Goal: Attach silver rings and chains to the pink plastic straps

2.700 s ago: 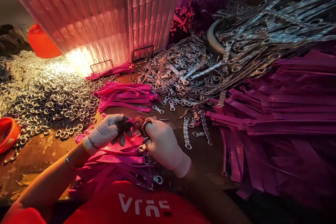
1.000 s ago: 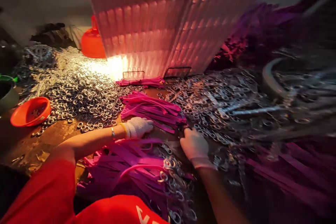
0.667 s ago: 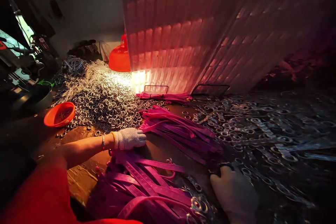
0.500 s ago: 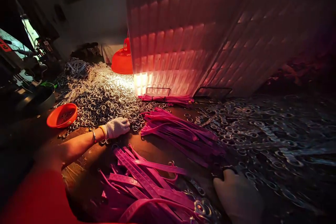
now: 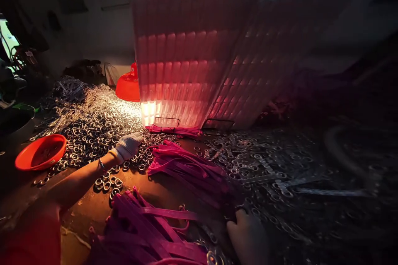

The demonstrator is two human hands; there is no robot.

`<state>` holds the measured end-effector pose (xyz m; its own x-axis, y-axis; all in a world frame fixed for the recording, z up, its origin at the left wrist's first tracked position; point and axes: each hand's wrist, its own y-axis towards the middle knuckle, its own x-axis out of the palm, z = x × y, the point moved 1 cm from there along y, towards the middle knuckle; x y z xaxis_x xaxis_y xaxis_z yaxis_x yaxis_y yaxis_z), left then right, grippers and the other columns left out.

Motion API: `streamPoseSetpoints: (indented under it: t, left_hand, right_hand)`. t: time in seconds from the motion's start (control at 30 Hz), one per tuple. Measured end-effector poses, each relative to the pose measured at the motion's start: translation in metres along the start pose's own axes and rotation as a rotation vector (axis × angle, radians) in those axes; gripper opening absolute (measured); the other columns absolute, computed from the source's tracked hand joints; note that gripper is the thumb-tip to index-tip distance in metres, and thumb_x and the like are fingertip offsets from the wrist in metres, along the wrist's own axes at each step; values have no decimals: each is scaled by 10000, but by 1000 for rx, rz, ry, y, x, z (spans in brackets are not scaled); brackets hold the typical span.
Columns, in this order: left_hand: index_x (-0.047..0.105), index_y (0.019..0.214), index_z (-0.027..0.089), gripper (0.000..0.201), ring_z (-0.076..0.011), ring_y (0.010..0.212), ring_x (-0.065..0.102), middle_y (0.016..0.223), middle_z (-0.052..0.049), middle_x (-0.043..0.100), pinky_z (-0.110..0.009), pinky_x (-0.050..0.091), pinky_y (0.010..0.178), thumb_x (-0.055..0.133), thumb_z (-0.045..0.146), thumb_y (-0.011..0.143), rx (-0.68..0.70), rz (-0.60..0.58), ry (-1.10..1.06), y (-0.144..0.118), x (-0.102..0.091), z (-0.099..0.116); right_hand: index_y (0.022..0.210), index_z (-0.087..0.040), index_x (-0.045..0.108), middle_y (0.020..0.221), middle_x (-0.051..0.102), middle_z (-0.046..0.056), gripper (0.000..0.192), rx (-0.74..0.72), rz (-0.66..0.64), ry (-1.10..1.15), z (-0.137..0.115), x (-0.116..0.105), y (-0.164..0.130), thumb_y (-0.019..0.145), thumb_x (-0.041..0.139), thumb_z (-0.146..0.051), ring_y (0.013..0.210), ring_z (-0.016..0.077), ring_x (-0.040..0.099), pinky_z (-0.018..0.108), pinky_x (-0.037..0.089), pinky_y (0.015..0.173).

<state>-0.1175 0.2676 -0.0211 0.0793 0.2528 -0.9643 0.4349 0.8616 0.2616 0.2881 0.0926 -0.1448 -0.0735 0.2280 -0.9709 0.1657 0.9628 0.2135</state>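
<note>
Dim workbench lit by one lamp behind a ribbed pink panel (image 5: 199, 58): that is what your head camera looks down on, and it is the only view you have.

Your left hand (image 5: 127, 147), in a knitted dotted glove, has left the pink straps. Half a second ago it was just arriving at the near edge of the metal ring heap (image 5: 93, 128); now it lies on the rings themselves, at the edge of the heap nearest the fanned strap bundle (image 5: 186, 169). The fingers curl down into the rings, but you cannot tell from here whether they have closed on one or only rest among them. A few loose rings (image 5: 107, 183) lie apart on the bare wood (image 5: 81, 211) below your wrist.

Your right hand (image 5: 247, 236) has hardly moved: it sits low at the near edge of the bench, in a pale glove, beside the near strap pile (image 5: 149, 227). It is dark there, and whether the fingers grip a strap end or a metal fitting cannot be made out.

As a judgement, the reach has shifted from straps to rings, so a ring is what the left hand is after.

An orange bowl (image 5: 40, 157) stands at the left edge; linked metal fittings (image 5: 264, 165) cover the right side.
</note>
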Motion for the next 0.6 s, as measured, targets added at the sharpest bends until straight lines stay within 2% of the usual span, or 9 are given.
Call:
streamPoseSetpoints:
  t: [0.1, 0.17, 0.2, 0.27, 0.33, 0.4, 0.47, 0.53, 0.6]
  left_hand:
    - [713, 957, 175, 188, -216, 905, 635, 964, -86, 696, -320, 498, 792, 539, 195, 889, 91, 2, -82, 10, 17, 29]
    - [712, 983, 178, 216, -215, 944, 627, 989, -87, 693, -327, 499, 837, 511, 225, 921, 109, 14, -126, 22, 25, 36]
    - [713, 988, 176, 226, -213, 949, 625, 995, -90, 691, -330, 498, 851, 500, 222, 928, 111, 19, -143, 31, 28, 37]
    - [716, 988, 167, 236, -210, 935, 622, 988, -96, 691, -335, 498, 859, 492, 201, 925, 113, 24, -167, 51, 35, 38]
    - [724, 966, 159, 228, -209, 894, 623, 954, -94, 696, -336, 501, 840, 506, 197, 912, 125, 20, -180, 71, 40, 39]
    - [729, 934, 158, 210, -202, 850, 623, 915, -83, 698, -325, 504, 809, 527, 204, 899, 147, 15, -191, 86, 45, 41]
    - [731, 913, 159, 189, -196, 832, 624, 892, -74, 697, -312, 502, 789, 547, 193, 882, 163, 19, -202, 92, 47, 43]
    - [731, 920, 161, 182, -193, 832, 627, 886, -71, 696, -306, 502, 787, 556, 184, 875, 173, 26, -219, 90, 49, 44]
    - [729, 941, 163, 187, -191, 840, 630, 890, -73, 696, -303, 504, 796, 553, 190, 883, 178, 33, -243, 84, 50, 43]
  right_hand:
    - [776, -216, 610, 776, 686, 99, 207, -61, 157, 174, 3, -8, -4, 704, 475, -76, 758, 260, 635, 357, 459, 714]
    - [1055, -195, 631, 1030, 718, 124, 370, -157, 256, 332, -11, -27, 8, 743, 457, -100, 975, 270, 651, 369, 482, 840]
    - [1193, -184, 594, 1156, 696, 135, 440, -196, 262, 389, -23, -39, 21, 782, 450, -121, 1074, 264, 634, 367, 477, 890]
    - [1258, -179, 574, 1169, 695, 137, 416, -213, 164, 397, -59, -59, 59, 864, 437, -174, 1104, 257, 624, 360, 462, 924]
    - [1172, -149, 619, 1064, 723, 140, 320, -152, -64, 239, -100, -67, 106, 923, 434, -225, 1014, 249, 651, 332, 453, 884]
    - [1031, -116, 667, 979, 735, 159, 243, -133, -114, 180, -136, -64, 148, 896, 488, -208, 956, 255, 664, 323, 437, 864]
    - [1017, -94, 672, 1029, 732, 183, 229, -130, -127, 142, -161, -50, 176, 852, 527, -158, 1002, 265, 661, 328, 417, 892]
    - [1022, -81, 666, 988, 738, 184, 236, -118, -152, 116, -171, -33, 186, 836, 530, -132, 941, 264, 680, 330, 424, 844]
    - [1037, -85, 655, 945, 739, 172, 238, -121, -173, 105, -169, -19, 181, 846, 522, -136, 870, 256, 689, 327, 425, 788]
